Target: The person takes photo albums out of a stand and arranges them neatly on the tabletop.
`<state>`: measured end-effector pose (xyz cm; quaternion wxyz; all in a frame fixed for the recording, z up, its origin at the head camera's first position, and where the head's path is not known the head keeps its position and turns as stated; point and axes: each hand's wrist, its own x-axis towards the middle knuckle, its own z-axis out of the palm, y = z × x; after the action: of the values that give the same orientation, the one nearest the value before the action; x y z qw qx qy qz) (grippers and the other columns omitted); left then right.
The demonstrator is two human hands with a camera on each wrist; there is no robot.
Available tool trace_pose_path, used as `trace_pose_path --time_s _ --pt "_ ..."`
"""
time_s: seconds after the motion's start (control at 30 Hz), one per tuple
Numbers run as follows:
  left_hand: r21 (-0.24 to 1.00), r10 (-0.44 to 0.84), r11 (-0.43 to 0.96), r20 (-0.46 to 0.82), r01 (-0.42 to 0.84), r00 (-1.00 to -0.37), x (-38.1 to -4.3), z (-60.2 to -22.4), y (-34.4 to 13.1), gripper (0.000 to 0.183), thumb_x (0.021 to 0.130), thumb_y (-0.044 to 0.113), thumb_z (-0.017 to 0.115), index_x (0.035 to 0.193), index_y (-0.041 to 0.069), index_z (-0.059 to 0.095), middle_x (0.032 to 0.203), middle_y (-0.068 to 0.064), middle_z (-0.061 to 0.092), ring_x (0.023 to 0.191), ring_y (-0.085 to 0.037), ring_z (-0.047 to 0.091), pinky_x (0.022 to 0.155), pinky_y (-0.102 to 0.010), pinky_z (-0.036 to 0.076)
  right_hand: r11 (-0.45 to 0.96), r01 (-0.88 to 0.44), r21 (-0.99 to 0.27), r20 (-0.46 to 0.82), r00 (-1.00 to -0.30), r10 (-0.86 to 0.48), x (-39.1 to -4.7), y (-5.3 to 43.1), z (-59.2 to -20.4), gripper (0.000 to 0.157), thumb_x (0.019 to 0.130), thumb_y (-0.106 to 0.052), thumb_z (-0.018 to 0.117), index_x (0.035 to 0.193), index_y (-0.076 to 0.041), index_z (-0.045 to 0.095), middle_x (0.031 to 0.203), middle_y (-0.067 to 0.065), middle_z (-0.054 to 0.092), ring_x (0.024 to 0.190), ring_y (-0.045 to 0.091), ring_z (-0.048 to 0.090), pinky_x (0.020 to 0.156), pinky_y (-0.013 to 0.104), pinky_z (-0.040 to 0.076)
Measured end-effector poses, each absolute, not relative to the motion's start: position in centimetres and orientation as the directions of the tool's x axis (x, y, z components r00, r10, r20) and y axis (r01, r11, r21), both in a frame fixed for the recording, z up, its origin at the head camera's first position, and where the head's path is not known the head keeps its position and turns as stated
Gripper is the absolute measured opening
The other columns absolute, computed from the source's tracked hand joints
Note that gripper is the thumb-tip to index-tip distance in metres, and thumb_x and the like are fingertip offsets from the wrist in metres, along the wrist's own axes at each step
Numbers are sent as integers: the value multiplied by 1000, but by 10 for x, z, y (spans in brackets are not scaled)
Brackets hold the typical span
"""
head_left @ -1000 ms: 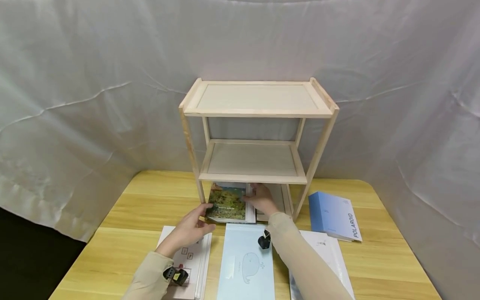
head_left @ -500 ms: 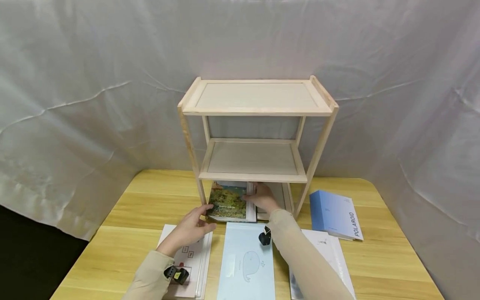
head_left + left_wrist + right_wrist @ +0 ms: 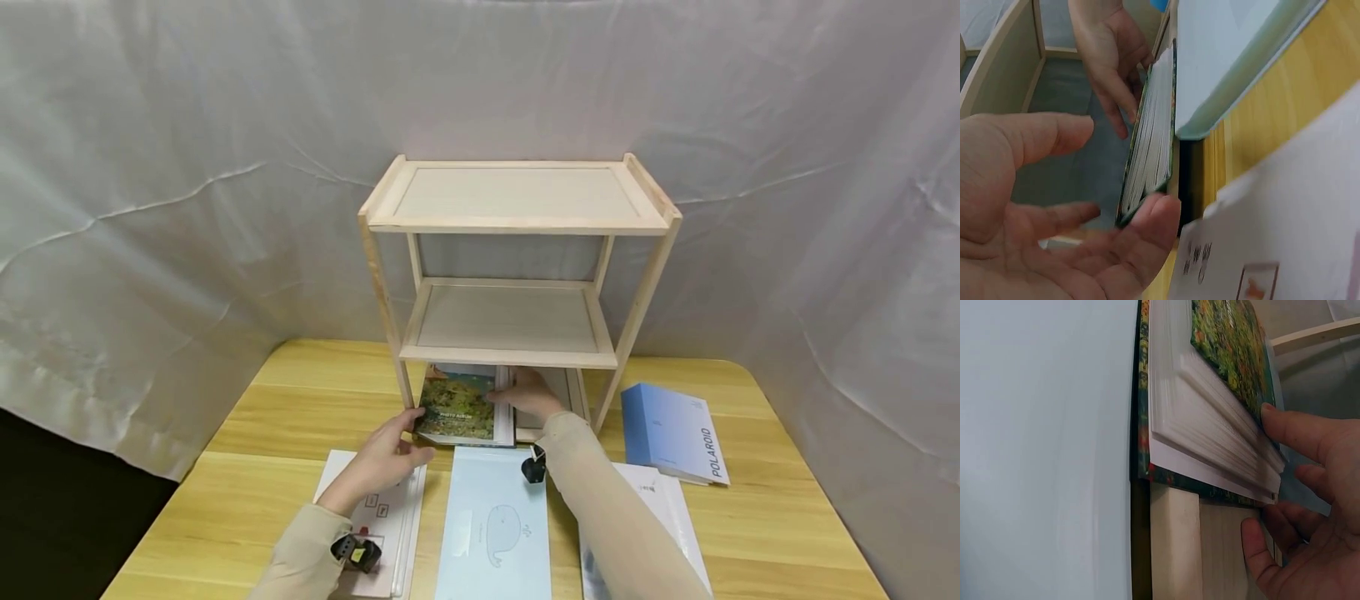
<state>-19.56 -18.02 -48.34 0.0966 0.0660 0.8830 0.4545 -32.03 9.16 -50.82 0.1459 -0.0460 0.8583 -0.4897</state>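
A photo album [image 3: 454, 410] with a leafy, tree-patterned cover lies on the bottom level of a small wooden shelf [image 3: 510, 356], toward its left side. My left hand [image 3: 378, 467] reaches the album's front left corner, a fingertip touching it and the other fingers loosely spread. At the opposite side my right hand [image 3: 531, 396] pinches the album's right edge. In the right wrist view the thumb [image 3: 1288, 425] lies on the cover [image 3: 1232, 344], with the fingers low by the back cover. The pages are slightly fanned there. The middle level hides the album's rear.
On the wooden table [image 3: 225, 517], in front of the shelf, lie a white-and-pink album [image 3: 401, 517], a light blue whale album [image 3: 498, 533] and a white album [image 3: 663, 504]. A blue Polaroid album [image 3: 675, 429] is right of the shelf. Grey cloth [image 3: 187, 208] hangs behind.
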Motion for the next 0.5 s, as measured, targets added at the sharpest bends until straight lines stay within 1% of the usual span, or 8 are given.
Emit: trace_pose_path --time_s 0.07,0.17,0.27,0.43,0.5 --pt "832 187 555 -115 8 -975 -195 -483 -178 76 99 20 77 164 5 41 153 -28 52 104 -22 69 77 -35 62 516 57 -855 -201 -953 -227 -320 92 -508 92 96 -24 81 170 -9 29 171 28 33 155 51 39 124 64 41" --pt "853 159 521 -132 -31 -978 -192 -483 -174 79 100 21 77 166 4 36 162 -32 43 115 -31 71 84 -40 65 515 50 -856 -195 -953 -230 -318 91 -505 91 97 -24 80 171 -10 28 171 28 33 154 51 38 124 64 41" --pt "865 143 498 -144 -55 -979 -192 -482 -172 81 100 22 76 167 4 34 167 -32 36 125 -38 68 92 -45 65 516 53 -855 -195 -955 -224 -314 90 -503 89 98 -24 79 170 -9 29 170 28 36 152 50 42 123 63 43" --pt "899 153 427 -173 -93 -973 -192 -482 -169 83 101 22 74 168 3 29 167 -31 37 127 -38 68 94 -47 65 526 58 -849 -195 -959 -208 -312 92 -504 83 99 -25 78 168 -8 34 165 27 43 148 48 48 119 62 47" --pt "908 154 401 -198 -122 -968 -192 -483 -168 84 102 23 74 169 2 27 165 -32 40 123 -37 70 96 -48 64 530 63 -845 -199 -959 -202 -313 94 -506 82 100 -25 77 168 -9 35 164 25 44 147 46 48 119 61 48"
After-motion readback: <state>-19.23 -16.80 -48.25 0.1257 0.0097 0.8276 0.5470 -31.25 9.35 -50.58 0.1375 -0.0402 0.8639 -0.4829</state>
